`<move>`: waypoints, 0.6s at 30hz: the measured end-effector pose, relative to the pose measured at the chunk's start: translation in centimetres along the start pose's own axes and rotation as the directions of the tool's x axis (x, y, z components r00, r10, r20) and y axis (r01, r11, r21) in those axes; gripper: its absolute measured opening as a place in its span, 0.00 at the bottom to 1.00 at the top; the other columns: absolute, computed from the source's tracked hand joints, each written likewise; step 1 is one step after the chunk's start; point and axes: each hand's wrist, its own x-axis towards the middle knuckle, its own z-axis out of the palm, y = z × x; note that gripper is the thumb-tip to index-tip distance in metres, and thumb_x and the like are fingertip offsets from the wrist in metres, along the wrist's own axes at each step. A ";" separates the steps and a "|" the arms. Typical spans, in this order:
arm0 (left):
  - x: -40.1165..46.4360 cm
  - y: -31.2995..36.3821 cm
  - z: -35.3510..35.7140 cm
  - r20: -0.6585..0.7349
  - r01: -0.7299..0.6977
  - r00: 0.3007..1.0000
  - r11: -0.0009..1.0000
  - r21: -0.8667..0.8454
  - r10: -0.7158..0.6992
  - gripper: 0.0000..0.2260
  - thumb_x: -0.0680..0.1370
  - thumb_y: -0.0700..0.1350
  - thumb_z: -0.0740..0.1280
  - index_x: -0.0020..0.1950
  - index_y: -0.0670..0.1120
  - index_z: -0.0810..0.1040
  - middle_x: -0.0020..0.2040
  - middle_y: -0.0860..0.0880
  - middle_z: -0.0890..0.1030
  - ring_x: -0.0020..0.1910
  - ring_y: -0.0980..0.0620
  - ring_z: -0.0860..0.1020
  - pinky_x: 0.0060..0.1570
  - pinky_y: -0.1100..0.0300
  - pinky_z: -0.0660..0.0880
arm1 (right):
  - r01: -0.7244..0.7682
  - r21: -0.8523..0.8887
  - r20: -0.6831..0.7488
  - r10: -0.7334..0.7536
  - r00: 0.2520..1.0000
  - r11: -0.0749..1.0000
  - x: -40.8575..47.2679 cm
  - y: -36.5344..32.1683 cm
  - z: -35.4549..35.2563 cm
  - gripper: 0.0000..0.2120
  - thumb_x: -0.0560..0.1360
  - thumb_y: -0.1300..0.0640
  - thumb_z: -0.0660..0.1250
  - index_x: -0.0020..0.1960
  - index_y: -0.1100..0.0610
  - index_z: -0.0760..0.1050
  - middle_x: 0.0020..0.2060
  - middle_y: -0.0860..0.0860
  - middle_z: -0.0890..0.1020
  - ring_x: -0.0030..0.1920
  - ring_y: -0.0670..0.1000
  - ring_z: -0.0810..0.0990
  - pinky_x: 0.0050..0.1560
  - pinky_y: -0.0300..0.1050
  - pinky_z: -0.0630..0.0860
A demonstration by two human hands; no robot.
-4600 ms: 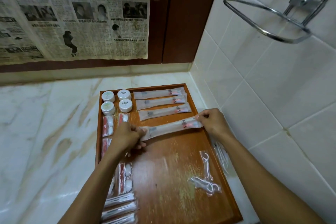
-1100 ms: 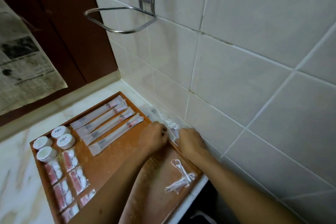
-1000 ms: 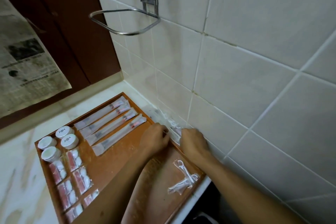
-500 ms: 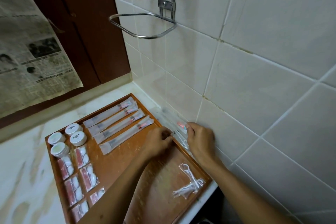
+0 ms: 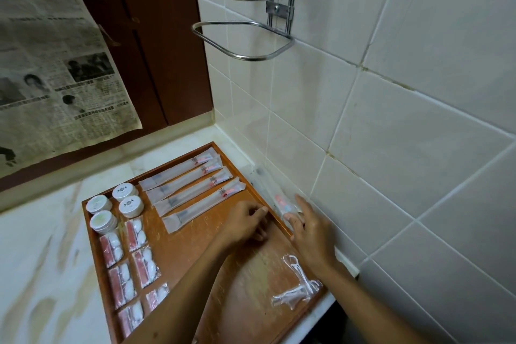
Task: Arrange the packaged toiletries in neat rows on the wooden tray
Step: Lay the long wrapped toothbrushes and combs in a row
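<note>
Head view shows your right hand reaching over the wooden tray's right rim to the loose toothbrush packets lying in the gap between tray and tiled wall. Its fingers are curled onto the near end of one packet, apparently pinching it. Your left hand rests on the tray just inside that rim, fingers loosely bent, and I cannot tell if it holds anything. These packets should be light, slim and slippery in their film, with a stiff brush inside, so take each by both ends. Four already lie in a row at the tray's far end; the next belongs just beside the nearest.
</note>
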 end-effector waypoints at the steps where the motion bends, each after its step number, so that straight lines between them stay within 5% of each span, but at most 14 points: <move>1: -0.1 0.0 -0.1 0.005 0.006 1.000 1.000 -0.023 -0.006 0.10 0.82 0.45 0.61 0.50 0.43 0.79 0.42 0.43 0.82 0.36 0.44 0.83 0.39 0.54 0.82 | 0.027 0.003 0.004 -0.027 1.000 1.000 -0.1 0.1 0.0 0.16 0.78 0.55 0.66 0.65 0.54 0.75 0.39 0.52 0.84 0.33 0.49 0.81 0.35 0.46 0.80; 5: -0.7 0.4 -0.1 0.011 0.036 0.999 0.987 -0.157 -0.035 0.14 0.81 0.50 0.61 0.50 0.42 0.80 0.45 0.42 0.83 0.38 0.43 0.83 0.38 0.54 0.81 | 0.240 0.025 -0.043 -0.239 0.970 0.970 -0.5 -0.2 0.0 0.09 0.75 0.64 0.69 0.53 0.57 0.82 0.37 0.48 0.84 0.35 0.42 0.80 0.36 0.31 0.76; 9: -1.1 1.0 -0.4 0.035 0.111 0.994 0.945 -0.308 -0.105 0.18 0.80 0.54 0.62 0.51 0.40 0.81 0.46 0.44 0.85 0.42 0.44 0.83 0.43 0.53 0.81 | 0.381 0.055 -0.077 -0.376 0.923 0.923 -0.5 0.5 0.6 0.10 0.73 0.65 0.67 0.51 0.58 0.84 0.48 0.52 0.85 0.48 0.48 0.83 0.49 0.41 0.80; 18: -2.6 0.8 -2.0 -0.096 0.092 0.970 0.699 -0.709 -0.225 0.09 0.78 0.42 0.68 0.53 0.37 0.78 0.49 0.38 0.84 0.48 0.43 0.84 0.39 0.59 0.81 | 0.336 0.166 -0.002 -0.340 0.940 0.927 -1.2 0.4 0.8 0.12 0.71 0.67 0.66 0.48 0.57 0.85 0.56 0.52 0.82 0.58 0.47 0.80 0.56 0.41 0.78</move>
